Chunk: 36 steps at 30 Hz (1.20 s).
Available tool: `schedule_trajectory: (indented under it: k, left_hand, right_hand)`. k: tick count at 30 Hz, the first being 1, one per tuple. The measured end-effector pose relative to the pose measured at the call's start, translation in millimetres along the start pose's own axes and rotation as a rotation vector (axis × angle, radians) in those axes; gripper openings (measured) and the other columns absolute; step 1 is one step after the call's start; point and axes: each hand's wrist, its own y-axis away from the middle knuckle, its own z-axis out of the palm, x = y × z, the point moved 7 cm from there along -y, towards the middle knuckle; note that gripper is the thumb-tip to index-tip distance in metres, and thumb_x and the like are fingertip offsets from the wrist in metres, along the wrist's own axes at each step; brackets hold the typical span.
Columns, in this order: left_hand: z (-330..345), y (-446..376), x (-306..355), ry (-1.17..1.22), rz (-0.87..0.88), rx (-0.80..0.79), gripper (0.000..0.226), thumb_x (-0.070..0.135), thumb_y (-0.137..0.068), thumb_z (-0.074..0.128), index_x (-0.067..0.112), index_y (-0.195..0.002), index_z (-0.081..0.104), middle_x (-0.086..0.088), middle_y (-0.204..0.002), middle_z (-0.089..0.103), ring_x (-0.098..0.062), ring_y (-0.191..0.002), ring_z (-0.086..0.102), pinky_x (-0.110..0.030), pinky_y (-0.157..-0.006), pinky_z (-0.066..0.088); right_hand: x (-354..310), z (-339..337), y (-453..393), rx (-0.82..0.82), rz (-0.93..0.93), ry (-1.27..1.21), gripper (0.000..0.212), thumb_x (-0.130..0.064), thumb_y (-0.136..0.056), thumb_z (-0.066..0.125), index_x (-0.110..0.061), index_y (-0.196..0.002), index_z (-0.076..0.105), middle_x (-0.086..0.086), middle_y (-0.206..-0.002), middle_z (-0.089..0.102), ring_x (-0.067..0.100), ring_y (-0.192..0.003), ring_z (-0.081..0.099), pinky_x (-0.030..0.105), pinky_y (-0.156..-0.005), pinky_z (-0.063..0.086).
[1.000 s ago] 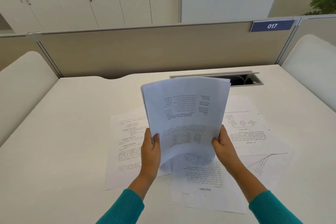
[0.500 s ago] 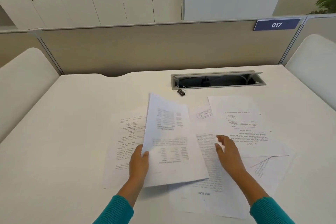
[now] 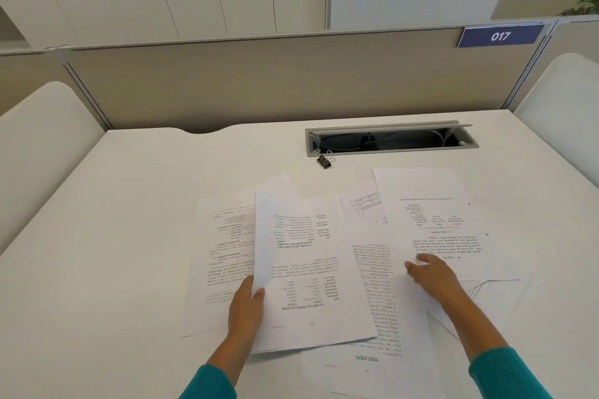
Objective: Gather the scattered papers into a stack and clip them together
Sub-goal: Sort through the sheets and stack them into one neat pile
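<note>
My left hand (image 3: 245,308) grips the left edge of a small stack of printed papers (image 3: 311,272), which lies nearly flat on the white desk (image 3: 129,236). More printed sheets lie scattered: one to the left (image 3: 220,256), one under the stack toward me (image 3: 382,317), one at the right with a diagram (image 3: 434,220). My right hand (image 3: 431,275) rests with spread fingers on the right-hand sheets and holds nothing. A black binder clip (image 3: 325,161) lies on the desk beyond the papers.
A grey cable tray (image 3: 392,139) is open in the desk just behind the clip. A beige partition (image 3: 259,81) with a blue 017 sign (image 3: 500,36) closes the far side. White chair backs stand at the left (image 3: 42,146) and right (image 3: 564,113).
The stack, held upright in both hands, has been lowered onto the desk. My right hand let go of it and moved right onto the loose sheets. The binder clip came into view.
</note>
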Motion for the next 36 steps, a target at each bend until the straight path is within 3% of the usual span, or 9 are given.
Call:
schedule_trajectory:
  k: [9, 13, 16, 19, 22, 24, 31, 34, 36]
  left_hand:
    - [3, -2, -1, -0.035, -0.01, 0.014, 0.049, 0.014, -0.097, 0.041, 0.011, -0.144, 0.028, -0.007, -0.151, 0.033, -0.028, -0.137, 0.033, -0.041, -0.113, 0.028]
    - [2, -4, -1, -0.047, -0.017, 0.02, 0.048, 0.015, -0.097, 0.041, 0.011, -0.143, 0.03, -0.007, -0.151, 0.033, -0.027, -0.137, 0.033, -0.04, -0.113, 0.029]
    - [4, -5, 0, -0.061, -0.019, 0.018, 0.047, 0.015, -0.097, 0.04, 0.012, -0.143, 0.03, -0.007, -0.15, 0.034, -0.028, -0.137, 0.033, -0.041, -0.113, 0.029]
    - [5, -4, 1, -0.068, -0.005, 0.02, 0.047, 0.015, -0.097, 0.04, 0.012, -0.143, 0.031, -0.006, -0.15, 0.034, -0.027, -0.137, 0.034, -0.04, -0.112, 0.03]
    - [5, -3, 1, -0.074, -0.001, 0.02, 0.047, 0.015, -0.097, 0.04, 0.012, -0.143, 0.031, -0.006, -0.15, 0.034, -0.027, -0.137, 0.034, -0.039, -0.112, 0.03]
    - [5, -3, 1, -0.083, 0.006, 0.02, 0.047, 0.015, -0.097, 0.04, 0.012, -0.143, 0.032, -0.006, -0.15, 0.035, -0.027, -0.137, 0.034, -0.04, -0.112, 0.031]
    - [5, -3, 1, -0.088, 0.009, 0.023, 0.047, 0.015, -0.097, 0.04, 0.011, -0.143, 0.031, -0.007, -0.15, 0.035, -0.028, -0.136, 0.035, -0.04, -0.111, 0.032]
    - [6, -3, 2, -0.094, 0.013, 0.021, 0.047, 0.016, -0.097, 0.04, 0.012, -0.143, 0.031, -0.006, -0.149, 0.036, -0.027, -0.136, 0.036, -0.039, -0.11, 0.032]
    - [5, -3, 1, -0.097, 0.01, 0.025, 0.047, 0.016, -0.097, 0.041, 0.012, -0.143, 0.031, -0.006, -0.15, 0.035, -0.027, -0.136, 0.035, -0.038, -0.11, 0.032]
  right_hand:
    - [-6, -5, 4, 0.052, 0.013, 0.225, 0.048, -0.031, -0.091, 0.054, -0.002, -0.129, 0.046, 0.015, -0.13, 0.055, 0.03, -0.116, 0.054, 0.036, -0.095, 0.043]
    - [-13, 1, 2, -0.041, 0.023, 0.205, 0.037, -0.034, -0.092, 0.053, -0.014, -0.06, 0.051, 0.0, -0.065, 0.053, 0.012, -0.061, 0.051, 0.027, -0.065, 0.042]
    - [-12, 6, 0, -0.102, 0.066, 0.125, 0.042, -0.033, -0.089, 0.057, 0.008, -0.093, 0.066, 0.022, -0.1, 0.068, 0.032, -0.093, 0.065, 0.041, -0.09, 0.048]
    - [-16, 8, 1, -0.117, 0.027, 0.107, 0.041, -0.03, -0.088, 0.06, -0.011, -0.054, 0.046, 0.013, -0.076, 0.054, 0.021, -0.062, 0.048, 0.034, -0.073, 0.045]
    - [-24, -4, -2, 0.002, -0.053, 0.098, 0.021, -0.029, -0.089, 0.058, -0.011, -0.095, 0.063, 0.01, -0.099, 0.063, 0.023, -0.089, 0.06, 0.033, -0.083, 0.042]
    - [-27, -10, -6, 0.027, -0.04, 0.004, 0.051, -0.029, -0.089, 0.058, -0.006, -0.132, 0.044, 0.013, -0.131, 0.054, 0.029, -0.117, 0.054, 0.038, -0.099, 0.039]
    - [-32, 12, -9, -0.175, 0.201, -0.344, 0.02, -0.023, -0.087, 0.061, -0.005, -0.095, 0.061, 0.006, -0.104, 0.071, 0.009, -0.057, 0.043, 0.021, -0.051, 0.03]
    - [-37, 12, -12, -0.143, 0.145, -0.241, 0.026, -0.024, -0.088, 0.06, 0.0, -0.098, 0.062, 0.008, -0.105, 0.07, 0.011, -0.058, 0.046, 0.023, -0.053, 0.035]
    - [-41, 4, -14, -0.041, 0.067, -0.071, 0.05, -0.03, -0.087, 0.06, 0.001, -0.125, 0.048, 0.017, -0.123, 0.059, 0.023, -0.088, 0.06, 0.033, -0.074, 0.046]
